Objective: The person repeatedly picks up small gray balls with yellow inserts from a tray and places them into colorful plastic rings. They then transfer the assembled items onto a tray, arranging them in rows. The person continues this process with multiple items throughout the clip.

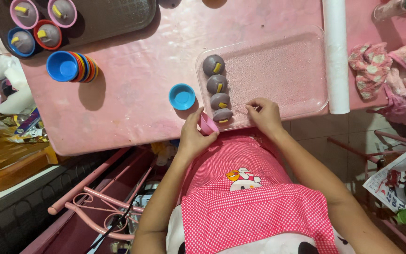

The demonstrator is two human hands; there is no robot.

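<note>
- The left hand [194, 134] is closed on a small pink plastic cup [207, 124] at the counter's [132, 89] near edge, thumb and fingers around its wall, the cup tilted on its side.
- The cup looks light and stiff, likely easiest held by the rim.
- The right hand [263, 113] rests on the near rim of the clear plastic tray [301, 70], fingertips pinched together; what they pinch, if anything, I cannot tell.
- Four grey-purple round cakes with yellow strips [218, 89] sit in a row at the tray's left end; they look soft and sticky.
- A blue plastic cup [182, 97] stands just left of the tray.
- Farther, near the left edge, lies a stack of coloured cups [71, 67].
</note>
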